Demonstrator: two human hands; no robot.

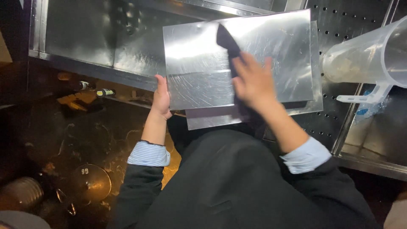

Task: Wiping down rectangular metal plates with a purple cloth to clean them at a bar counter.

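Pressing a dark cloth (pixel 229 46) flat against a shiny rectangular steel sheet (pixel 199 63), the right hand (pixel 253 82) lies palm-down at centre frame, fingers spread and together holding the cloth to the metal. The left hand (pixel 161 97) pinches the sheet's lower left edge, thumb on top, fingers curled beneath, steadying it. The sheet fills the upper middle of the frame, resting on a second matching steel sheet (pixel 212 118) that shows below and to the right. Wiping seems to be the step in hand; streaks across the surface suggest the next stroke needs firm, even pressure toward unwiped areas. A stainless sink basin (pixel 97 38) lies at upper left, a clear plastic measuring jug (pixel 369 55) at upper right.
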